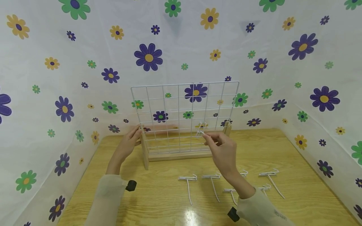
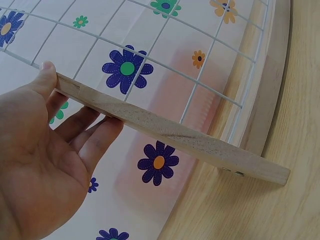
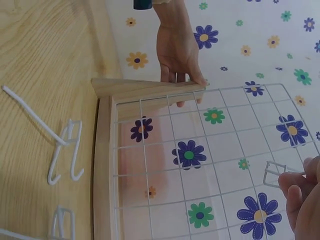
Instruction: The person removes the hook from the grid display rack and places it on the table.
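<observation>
A white wire grid panel (image 1: 178,110) stands in a light wooden stand (image 1: 178,156) on the table. At its left end, my left hand (image 1: 127,146) grips the wooden side post (image 2: 150,117), with the thumb on the upper edge and the other fingers behind. My right hand (image 1: 223,150) pinches a white wire display hook (image 3: 272,172) by its prong between thumb and fingertips. That hook's back frame is held up at the grid's lower right part. Whether it is latched on a wire I cannot tell.
Several loose white wire hooks (image 1: 188,179) lie on the wood-grain table (image 1: 152,194) in front of the stand, some partly behind the right forearm. A white flower-printed sheet (image 1: 181,37) rises behind and at both sides.
</observation>
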`<state>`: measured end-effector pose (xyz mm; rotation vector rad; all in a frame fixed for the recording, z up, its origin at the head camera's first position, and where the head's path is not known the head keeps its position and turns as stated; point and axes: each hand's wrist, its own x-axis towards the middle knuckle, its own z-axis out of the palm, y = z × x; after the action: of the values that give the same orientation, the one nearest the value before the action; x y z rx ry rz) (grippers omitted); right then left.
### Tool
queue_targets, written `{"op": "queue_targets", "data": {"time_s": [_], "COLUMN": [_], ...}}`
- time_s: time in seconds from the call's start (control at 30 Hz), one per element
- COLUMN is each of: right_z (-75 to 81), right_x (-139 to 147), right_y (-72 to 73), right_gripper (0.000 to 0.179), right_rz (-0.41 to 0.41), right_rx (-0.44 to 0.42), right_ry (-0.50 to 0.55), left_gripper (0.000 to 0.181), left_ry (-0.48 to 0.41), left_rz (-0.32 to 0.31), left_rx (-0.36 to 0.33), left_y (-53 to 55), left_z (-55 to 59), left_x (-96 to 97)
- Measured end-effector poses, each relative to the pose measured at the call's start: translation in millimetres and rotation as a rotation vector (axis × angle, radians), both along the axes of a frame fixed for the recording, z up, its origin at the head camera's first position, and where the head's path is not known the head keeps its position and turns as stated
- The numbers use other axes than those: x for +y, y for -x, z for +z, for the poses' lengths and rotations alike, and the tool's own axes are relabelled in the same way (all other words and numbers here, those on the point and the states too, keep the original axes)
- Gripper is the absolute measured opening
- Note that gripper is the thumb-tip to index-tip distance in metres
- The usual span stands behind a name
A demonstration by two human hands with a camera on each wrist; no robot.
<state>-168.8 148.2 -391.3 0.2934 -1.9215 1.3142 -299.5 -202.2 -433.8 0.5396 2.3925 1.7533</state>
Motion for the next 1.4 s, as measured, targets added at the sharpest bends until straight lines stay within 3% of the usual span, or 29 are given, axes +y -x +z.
{"op": "queue_targets", "data": {"time_s": [0.4,0.7,1.33,1.4], "right_z": [-8.2,10.8,-8.3,-15.6], "right_x": [7.3,-0.2,9.2,11.3], "right_y": [-17.1,-43.6,-60.6,-59.0], "right_gripper": [0.006,0.006,0.007,0.008], "right_rz": [-0.057,-0.063,-0.067,-0.069], "right_rx": [-0.048,-0.067,-0.125,-0.133], "right_ry": [-0.006,0.017,0.023,0.028], "left_gripper": [0.068,0.07,0.07,0.07], "left_ry": [0.006,0.008,0.009,0.006], "left_rz": [-0.01,-0.014,-0.014,-0.013], "left_rx": [-0.016,-0.012,-0.003,-0.004], "left_y": [-2.0,-1.2,1.7,1.8], "left_z": [1.3,0.8,-1.8,-2.0], "left_x": [-0.8,-2.2,-1.5,-1.1]}}
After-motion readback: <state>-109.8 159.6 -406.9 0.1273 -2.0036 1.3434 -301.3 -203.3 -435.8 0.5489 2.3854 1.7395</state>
